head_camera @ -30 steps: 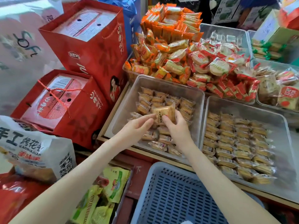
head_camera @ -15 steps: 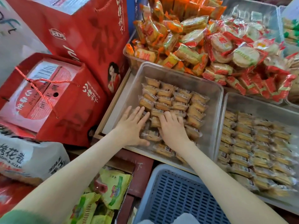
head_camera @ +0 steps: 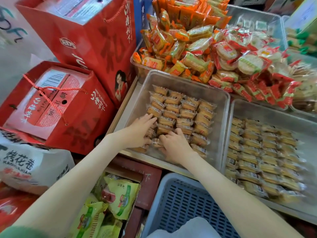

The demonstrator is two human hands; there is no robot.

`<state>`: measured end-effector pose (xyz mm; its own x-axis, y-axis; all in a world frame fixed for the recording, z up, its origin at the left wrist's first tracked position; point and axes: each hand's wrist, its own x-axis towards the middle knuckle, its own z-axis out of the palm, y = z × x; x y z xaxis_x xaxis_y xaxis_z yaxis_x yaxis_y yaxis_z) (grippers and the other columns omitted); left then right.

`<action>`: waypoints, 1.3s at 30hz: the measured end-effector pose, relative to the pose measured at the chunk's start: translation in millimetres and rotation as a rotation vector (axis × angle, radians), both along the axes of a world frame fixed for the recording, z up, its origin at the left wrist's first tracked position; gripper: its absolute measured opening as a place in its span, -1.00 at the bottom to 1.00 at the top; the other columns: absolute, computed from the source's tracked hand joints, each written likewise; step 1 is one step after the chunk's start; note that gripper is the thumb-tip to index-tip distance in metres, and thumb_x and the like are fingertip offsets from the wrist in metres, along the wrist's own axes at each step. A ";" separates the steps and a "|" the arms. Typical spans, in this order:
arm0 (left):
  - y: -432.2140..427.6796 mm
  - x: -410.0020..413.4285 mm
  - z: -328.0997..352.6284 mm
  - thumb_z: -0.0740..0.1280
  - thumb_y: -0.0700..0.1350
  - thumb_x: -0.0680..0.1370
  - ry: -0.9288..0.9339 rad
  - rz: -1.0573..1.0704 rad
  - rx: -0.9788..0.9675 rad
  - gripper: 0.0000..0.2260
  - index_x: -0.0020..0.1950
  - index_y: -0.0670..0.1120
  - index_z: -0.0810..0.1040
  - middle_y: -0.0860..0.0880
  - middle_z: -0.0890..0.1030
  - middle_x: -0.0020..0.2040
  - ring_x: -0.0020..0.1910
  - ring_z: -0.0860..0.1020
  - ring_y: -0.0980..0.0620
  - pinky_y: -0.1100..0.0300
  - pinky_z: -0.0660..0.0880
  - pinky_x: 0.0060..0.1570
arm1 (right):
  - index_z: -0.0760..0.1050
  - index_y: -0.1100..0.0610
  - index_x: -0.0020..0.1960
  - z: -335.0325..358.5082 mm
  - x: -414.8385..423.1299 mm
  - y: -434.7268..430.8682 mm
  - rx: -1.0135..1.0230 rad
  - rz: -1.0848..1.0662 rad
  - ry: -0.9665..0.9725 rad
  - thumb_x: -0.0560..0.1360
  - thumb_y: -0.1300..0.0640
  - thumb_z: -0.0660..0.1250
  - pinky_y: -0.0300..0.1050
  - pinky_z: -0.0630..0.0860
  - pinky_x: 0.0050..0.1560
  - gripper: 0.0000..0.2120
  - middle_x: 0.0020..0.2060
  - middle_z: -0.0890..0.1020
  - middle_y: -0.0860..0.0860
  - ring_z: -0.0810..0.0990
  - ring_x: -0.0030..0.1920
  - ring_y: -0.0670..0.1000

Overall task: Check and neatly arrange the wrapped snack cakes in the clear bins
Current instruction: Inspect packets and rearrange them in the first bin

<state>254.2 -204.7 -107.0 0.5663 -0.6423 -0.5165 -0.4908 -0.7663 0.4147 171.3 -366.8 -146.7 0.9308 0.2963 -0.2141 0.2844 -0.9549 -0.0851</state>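
Note:
A clear bin (head_camera: 188, 82) holds several rows of small golden wrapped snack cakes (head_camera: 187, 114), neat at the back and looser at the front left. Both my hands are inside this bin at its near left corner. My left hand (head_camera: 139, 133) lies on the left column of cakes with its fingers straight, pointing up and right. My right hand (head_camera: 175, 146) is just beside it, fingers bent down onto the front cakes; no cake is plainly lifted. To the right, a second clear bin (head_camera: 274, 109) is filled with tidy rows of similar cakes (head_camera: 257, 152).
Behind the bins, two heaps of orange-wrapped snacks (head_camera: 180, 43) and red-wrapped round cakes (head_camera: 248, 60) overflow their containers. Red gift boxes (head_camera: 56, 107) stand at the left. A blue slotted basket (head_camera: 180, 203) sits below, with a white bag (head_camera: 25, 165) and green packets (head_camera: 106, 208).
A second ago both hands held one cake up above the bin. That cake is now down among the others, and both hands rest low on the front left cakes.

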 end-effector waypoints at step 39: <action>-12.3 -201.5 122.1 0.29 -0.34 0.58 0.188 0.451 -1.011 -0.87 -0.04 -0.11 0.43 0.10 0.51 -0.41 -0.41 0.52 0.08 0.20 0.52 -0.32 | 0.58 0.12 -0.01 150.5 -209.2 -19.4 1.740 -0.971 -0.314 0.59 0.25 0.25 -0.28 0.43 -0.38 -0.86 -0.29 0.61 0.04 0.48 -0.38 -0.10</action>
<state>52.7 -217.1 15.1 0.8207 -0.5709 0.0242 -0.1176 -0.1274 0.9849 -38.0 -386.2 3.8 0.8187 -0.5572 -0.1391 0.0114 0.2579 -0.9661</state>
